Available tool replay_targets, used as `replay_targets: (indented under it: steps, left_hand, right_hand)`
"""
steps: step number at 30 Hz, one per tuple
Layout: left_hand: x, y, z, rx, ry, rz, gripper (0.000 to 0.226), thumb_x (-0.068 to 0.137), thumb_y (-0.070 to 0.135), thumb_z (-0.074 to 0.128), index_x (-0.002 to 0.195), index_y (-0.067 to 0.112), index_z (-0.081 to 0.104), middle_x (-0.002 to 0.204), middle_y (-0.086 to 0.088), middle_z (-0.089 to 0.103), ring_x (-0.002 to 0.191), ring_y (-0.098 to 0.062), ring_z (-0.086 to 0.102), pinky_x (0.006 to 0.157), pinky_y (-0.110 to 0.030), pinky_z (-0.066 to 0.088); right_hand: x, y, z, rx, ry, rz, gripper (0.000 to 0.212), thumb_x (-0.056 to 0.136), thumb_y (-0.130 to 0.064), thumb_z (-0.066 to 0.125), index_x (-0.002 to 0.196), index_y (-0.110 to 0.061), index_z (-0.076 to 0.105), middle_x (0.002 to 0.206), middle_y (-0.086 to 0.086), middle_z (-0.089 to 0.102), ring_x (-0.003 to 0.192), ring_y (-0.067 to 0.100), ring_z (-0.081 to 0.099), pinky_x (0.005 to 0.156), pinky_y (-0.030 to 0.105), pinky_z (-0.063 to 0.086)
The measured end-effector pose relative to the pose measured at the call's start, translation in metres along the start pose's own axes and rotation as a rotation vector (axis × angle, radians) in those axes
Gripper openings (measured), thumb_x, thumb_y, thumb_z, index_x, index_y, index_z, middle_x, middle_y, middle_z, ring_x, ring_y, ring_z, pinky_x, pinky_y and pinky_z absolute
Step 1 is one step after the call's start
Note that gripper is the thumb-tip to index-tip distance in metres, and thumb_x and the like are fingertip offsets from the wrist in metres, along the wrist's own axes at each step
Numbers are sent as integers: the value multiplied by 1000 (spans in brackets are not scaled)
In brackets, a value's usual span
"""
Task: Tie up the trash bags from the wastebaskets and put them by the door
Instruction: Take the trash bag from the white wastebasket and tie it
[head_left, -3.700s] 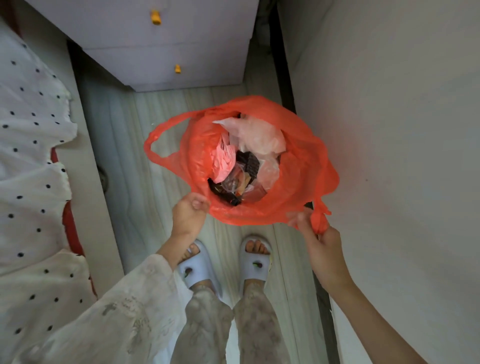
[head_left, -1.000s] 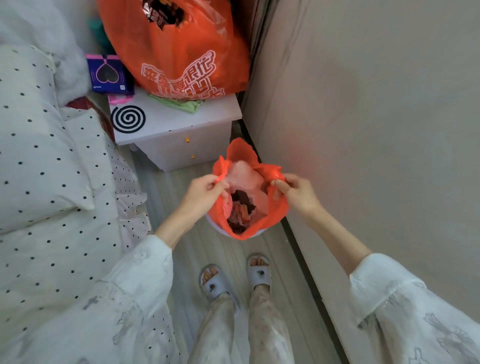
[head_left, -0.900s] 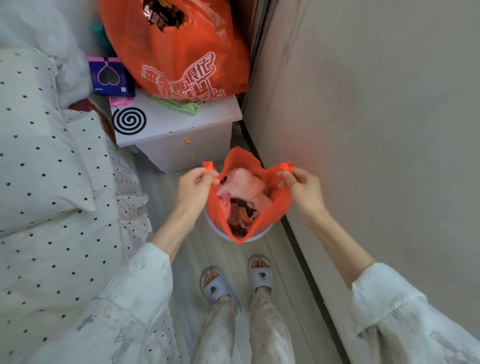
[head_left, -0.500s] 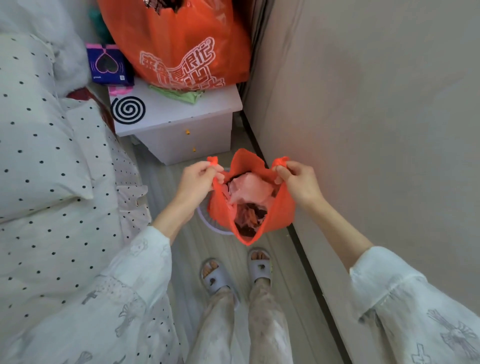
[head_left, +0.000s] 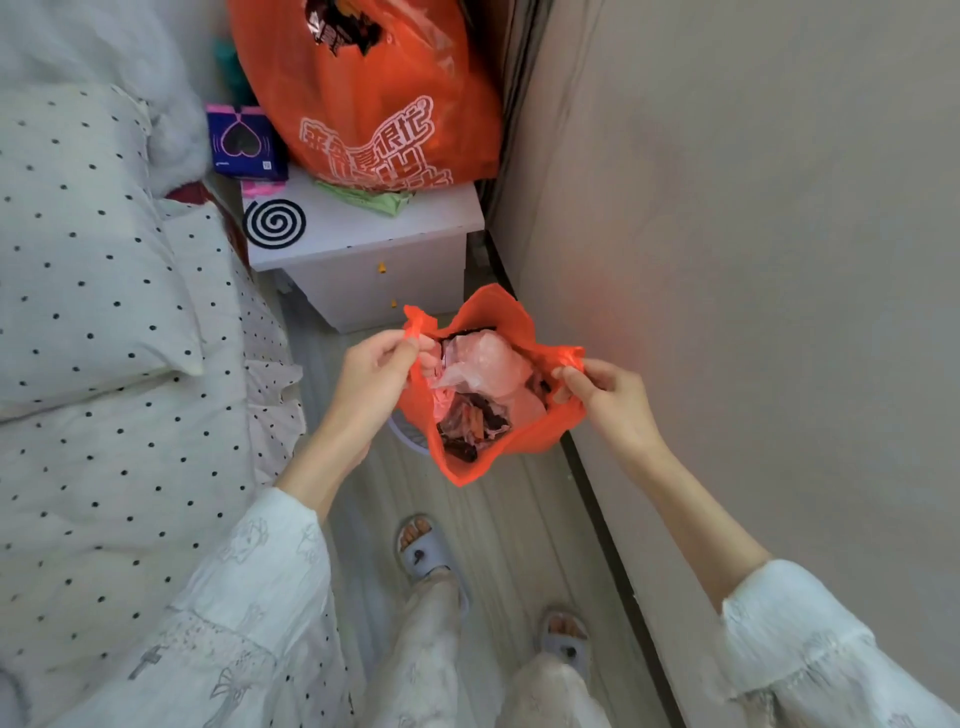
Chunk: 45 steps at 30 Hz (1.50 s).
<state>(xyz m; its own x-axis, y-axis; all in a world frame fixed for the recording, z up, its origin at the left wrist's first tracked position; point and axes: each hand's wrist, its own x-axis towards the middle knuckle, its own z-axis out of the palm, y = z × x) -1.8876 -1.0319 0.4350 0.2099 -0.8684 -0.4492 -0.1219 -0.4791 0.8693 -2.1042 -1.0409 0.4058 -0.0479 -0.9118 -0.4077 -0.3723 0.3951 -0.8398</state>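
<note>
Small orange trash bag held up in the air over the floorboards, mouth open, pale plastic and dark wrappers showing inside. Left handle pinched by the left hand, thumb and fingertips closed on the bunched orange plastic; right handle pinched the same way by the right hand, fingers curled round it. Handles pulled apart, not yet knotted. Just below the bag, on its left side, a sliver of white wastebasket rim peeking out. Further down, two feet in pale slippers on the wood floor, loose printed trousers above them. Straight ahead of the bag, a white nightstand with small yellow knobs; on its top a black spiral coil, a purple box and a big orange shopping bag with white lettering. To the left, a bed with white polka-dot bedding and pillow. To the right, a plain beige wall close beside the bag.
</note>
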Motion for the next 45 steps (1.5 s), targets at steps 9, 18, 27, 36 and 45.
replay_targets:
  steps: [9,18,27,36,45]
  left_hand:
    - [-109,-42,25,175,251,170,16,89,18,52,92,13,67,95,-2,63,91,-5,58,85,-16,41]
    - [-173,-120,57,130,298,19,19,87,27,56,98,15,66,112,-18,62,103,-27,60,98,-46,45]
    - [-164,-273,103,212,217,45,18,86,4,55,98,-3,66,112,-8,54,108,-13,47,82,2,34]
    - [-104,-414,111,-103,139,308,24,71,1,57,88,17,59,133,-7,49,100,24,48,87,1,36]
    - [-12,-463,143,7,100,672,73,90,13,52,138,46,9,144,-1,38,110,-9,60,91,-21,50]
  right_hand:
    - [-73,34,-39,-127,-134,-193,21,92,-16,49,78,-12,65,68,3,62,71,19,56,72,32,45]
    - [-107,112,-44,-269,-143,-217,29,89,-21,49,79,5,59,94,21,62,87,32,60,78,38,45]
    - [-105,263,8,-366,-196,-172,44,90,-14,52,52,-29,34,69,-2,37,75,17,39,70,26,28]
    - [-66,382,57,-199,49,-388,21,87,-18,59,103,-7,66,116,-4,39,117,17,45,106,37,38]
    - [-14,450,70,-44,-95,-598,78,82,-17,66,131,-51,16,138,-28,37,121,-17,40,103,8,31]
